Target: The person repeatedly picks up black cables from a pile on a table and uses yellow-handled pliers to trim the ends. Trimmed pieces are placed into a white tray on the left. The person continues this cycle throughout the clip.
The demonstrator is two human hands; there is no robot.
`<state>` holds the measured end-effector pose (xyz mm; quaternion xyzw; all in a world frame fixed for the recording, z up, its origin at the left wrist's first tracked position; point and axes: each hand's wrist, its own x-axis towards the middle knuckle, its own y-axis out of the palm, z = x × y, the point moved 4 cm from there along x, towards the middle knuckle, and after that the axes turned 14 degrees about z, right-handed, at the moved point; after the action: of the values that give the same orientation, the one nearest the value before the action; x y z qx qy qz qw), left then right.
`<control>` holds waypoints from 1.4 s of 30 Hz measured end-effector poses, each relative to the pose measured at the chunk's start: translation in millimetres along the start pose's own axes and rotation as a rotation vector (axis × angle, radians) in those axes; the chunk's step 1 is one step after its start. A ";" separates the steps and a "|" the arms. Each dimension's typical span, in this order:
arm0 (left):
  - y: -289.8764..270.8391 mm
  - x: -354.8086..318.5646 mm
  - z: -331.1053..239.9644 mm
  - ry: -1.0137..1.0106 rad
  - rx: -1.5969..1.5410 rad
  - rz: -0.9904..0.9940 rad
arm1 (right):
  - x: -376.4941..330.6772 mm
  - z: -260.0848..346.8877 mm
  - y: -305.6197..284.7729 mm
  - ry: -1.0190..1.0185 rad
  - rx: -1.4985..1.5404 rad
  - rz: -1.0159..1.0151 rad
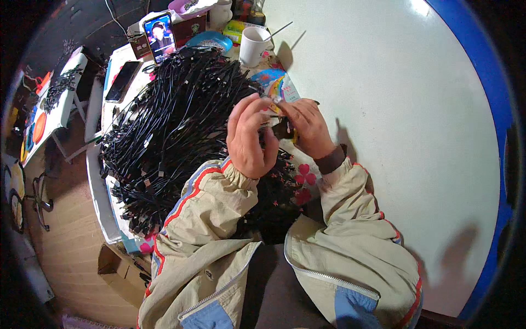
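Over the right edge of a large heap of black cables [181,120], my two hands come close together. My left hand [249,137] has its fingers curved and its thumb standing apart from them, with nothing clearly seen in it. Its fingertips are next to those of my right hand [309,123], which is closed. Under the right palm shows a small dark thing with yellow parts [285,130], too hidden to name. A tiny shiny bit [276,100] shows at the right fingertips. Many cables in the heap end in small metal plugs.
Behind the heap are a propped-up phone [159,37] with a lit screen, a white mug [254,48] with a thin stick in it, and a blue dish [211,40]. A dark phone [123,81] lies at the left. A white board [394,142] spans the right; a cardboard box [120,277] sits below left.
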<state>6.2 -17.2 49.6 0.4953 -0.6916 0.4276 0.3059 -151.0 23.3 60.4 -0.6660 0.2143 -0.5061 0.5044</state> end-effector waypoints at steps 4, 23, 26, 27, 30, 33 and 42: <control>22.2 -8.0 18.7 -0.272 -0.554 0.146 | -7.0 -3.4 -5.6 -0.033 -0.024 -0.039; 4.1 -1.5 59.8 -0.421 -0.100 0.394 | -14.0 8.5 -10.1 0.370 0.744 -0.343; 6.1 5.2 45.4 -0.264 -0.107 0.289 | -23.7 3.8 2.9 0.603 1.102 -0.283; 8.6 7.9 42.5 -0.227 -0.184 0.264 | -26.6 4.5 7.8 0.665 1.208 -0.230; 20.0 -3.8 40.2 -0.575 -0.386 0.420 | -28.7 8.3 15.6 0.712 1.225 -0.150; 20.7 -2.2 29.0 -0.380 -0.289 0.367 | -28.6 12.9 19.1 0.725 1.285 -0.090; 19.6 -4.2 25.0 -0.340 -0.210 0.289 | -21.6 19.8 13.4 0.690 1.010 0.122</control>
<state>-10.9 -35.0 29.2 0.4214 -0.8375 0.3032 0.1704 -139.0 44.2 39.0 -0.1287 0.1367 -0.7017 0.6873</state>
